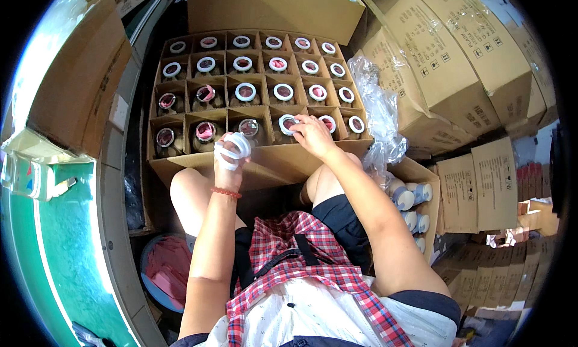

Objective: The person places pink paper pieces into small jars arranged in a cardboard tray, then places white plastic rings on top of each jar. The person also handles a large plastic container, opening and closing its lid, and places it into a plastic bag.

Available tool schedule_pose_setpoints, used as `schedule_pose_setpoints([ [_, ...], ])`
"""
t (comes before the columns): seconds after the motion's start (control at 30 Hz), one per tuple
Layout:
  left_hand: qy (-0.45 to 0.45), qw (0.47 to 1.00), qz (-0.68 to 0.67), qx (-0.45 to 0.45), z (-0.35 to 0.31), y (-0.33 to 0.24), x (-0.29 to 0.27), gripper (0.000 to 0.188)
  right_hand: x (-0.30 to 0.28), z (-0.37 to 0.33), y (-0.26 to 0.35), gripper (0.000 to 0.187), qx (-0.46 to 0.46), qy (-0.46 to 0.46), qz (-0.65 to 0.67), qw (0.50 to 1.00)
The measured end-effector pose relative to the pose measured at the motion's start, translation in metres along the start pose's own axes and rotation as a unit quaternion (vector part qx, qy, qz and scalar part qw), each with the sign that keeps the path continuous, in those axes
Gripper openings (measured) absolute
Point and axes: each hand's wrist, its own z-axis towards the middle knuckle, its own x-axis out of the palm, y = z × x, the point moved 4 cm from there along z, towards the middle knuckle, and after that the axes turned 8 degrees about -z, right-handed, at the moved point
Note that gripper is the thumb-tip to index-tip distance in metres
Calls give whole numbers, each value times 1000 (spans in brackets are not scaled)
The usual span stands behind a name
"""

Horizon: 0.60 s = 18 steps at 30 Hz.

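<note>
Several loose white rings (233, 149) are gripped in my left hand (228, 169), which is held over the near edge of a divided carton (241, 166). My right hand (314, 136) reaches to a front-row jar, its fingers closed at the white ring (288, 123) around the mouth. Glass jars stand upright in the cardboard cells, many with pink stuff showing inside. Most mouths carry white rings. A bare-mouthed jar (248, 128) stands just beyond my left hand; bare glass rims also show on the jars to its left (205, 132) and behind those (206, 93).
Crumpled clear plastic (382, 115) hangs along the carton's right side. At lower right, an open box holds white-and-blue cylinders (403, 197). A blue tub (146, 281) with pink cloth (171, 265) sits at lower left. Stacked cartons (445, 64) rise on the right; a green surface (66, 238) lies left.
</note>
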Motion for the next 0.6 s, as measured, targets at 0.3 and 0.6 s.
schedule_pose_setpoints([
  [0.3,9,998,-40,49,1,-11,-10,23,-14,-5,16,20,-72,87,-160,980],
  [0.6,-9,997,25,75,4,-12,-11,28,2,3,25,28,-69,108,-176,976],
])
